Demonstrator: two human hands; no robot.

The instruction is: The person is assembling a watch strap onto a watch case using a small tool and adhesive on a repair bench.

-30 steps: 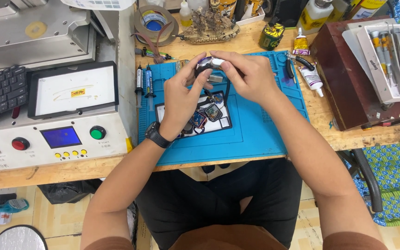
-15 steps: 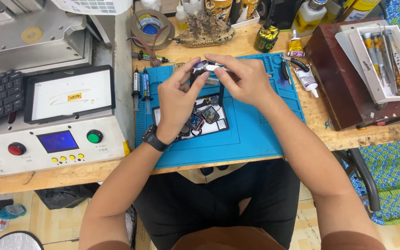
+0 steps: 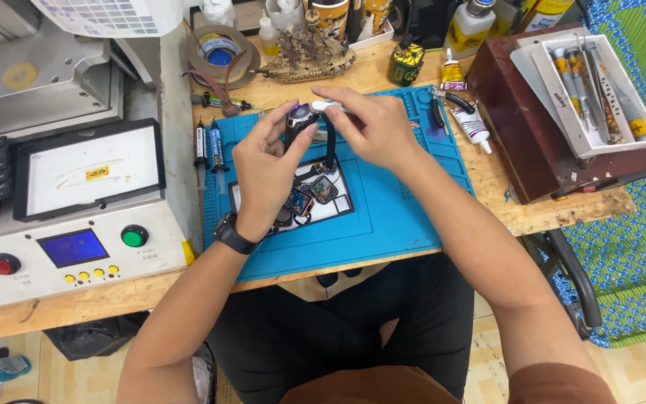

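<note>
While the left hand [image 3: 267,168] pinches the dark wristwatch [image 3: 300,121] by its case, thumb and fingers pressed to its sides, the watch sits lifted just above the blue work mat [image 3: 383,224], over the mat's far edge and a little left of its middle. The watch face tips up toward the camera, and its black strap [image 3: 330,146] hangs down from the case toward the mat, so the long axis runs roughly from far edge to near edge. The right hand [image 3: 371,127] comes in from the right side, fingers closed in a pinch on a small white tool [image 3: 323,107], its tip touching or just beside the right rim of the case; I cannot tell which. So the tool lies straight to the right of the watch, with the right hand the nearer working hand. Below them, loose small watch parts [image 3: 312,191] lie on a white gridded panel near the mat's centre. Two syringe-like tubes [image 3: 207,142] lie along the mat's left edge.
</note>
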